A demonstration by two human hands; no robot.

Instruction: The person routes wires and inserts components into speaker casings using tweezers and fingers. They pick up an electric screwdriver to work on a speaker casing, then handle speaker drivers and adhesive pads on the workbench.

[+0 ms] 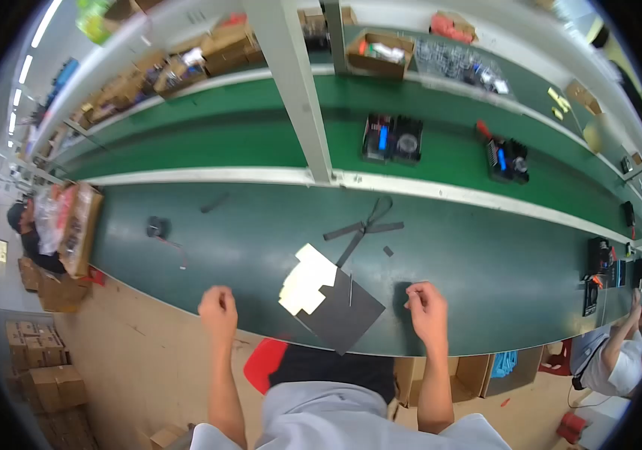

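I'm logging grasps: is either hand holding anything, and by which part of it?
No hold shows in the left hand or right hand; anything small inside them can't be told.

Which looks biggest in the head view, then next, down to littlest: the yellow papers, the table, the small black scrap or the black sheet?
1. Table
2. Black sheet
3. Yellow papers
4. Small black scrap

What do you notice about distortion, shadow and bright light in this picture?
Head view: fisheye distortion bows the table; black fills the corners; a dark shadow lies beside the right hand; ceiling lights at upper left look overexposed.
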